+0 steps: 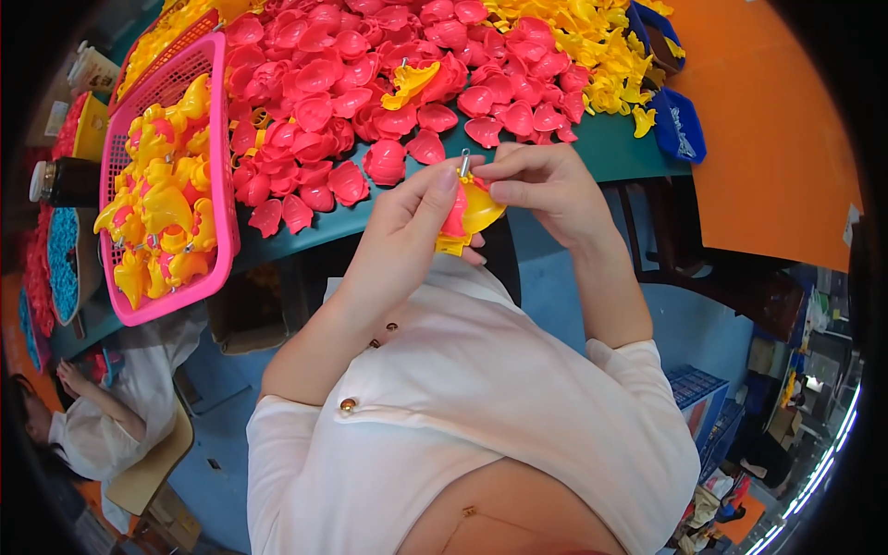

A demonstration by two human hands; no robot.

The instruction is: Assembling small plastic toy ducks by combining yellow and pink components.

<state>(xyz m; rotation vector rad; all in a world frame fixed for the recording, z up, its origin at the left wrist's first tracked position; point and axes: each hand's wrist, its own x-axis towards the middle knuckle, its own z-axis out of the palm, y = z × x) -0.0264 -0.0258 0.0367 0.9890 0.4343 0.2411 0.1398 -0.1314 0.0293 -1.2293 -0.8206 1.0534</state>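
Note:
My left hand (pixel 412 211) is closed round a small yellow-and-pink plastic toy (pixel 479 209), held in front of my chest near the table's edge. A metal clip (pixel 465 159) sticks up from the toy's top. The fingers of my right hand (pixel 546 183) pinch at the toy's upper right, beside the clip; their tips partly cover what they grip. Beyond both hands lies a heap of pink plastic shells (pixel 384 162). On that heap rests a yellow piece (pixel 410 85) with a small metal part on it.
A pink basket (pixel 225 185) of yellow-and-pink toys stands at left, near a dark jar (pixel 69 182). Yellow pieces (pixel 601 79) pile up at the far right, beside a blue tray (pixel 680 125) of small metal parts. Another person (pixel 120 416) sits at lower left.

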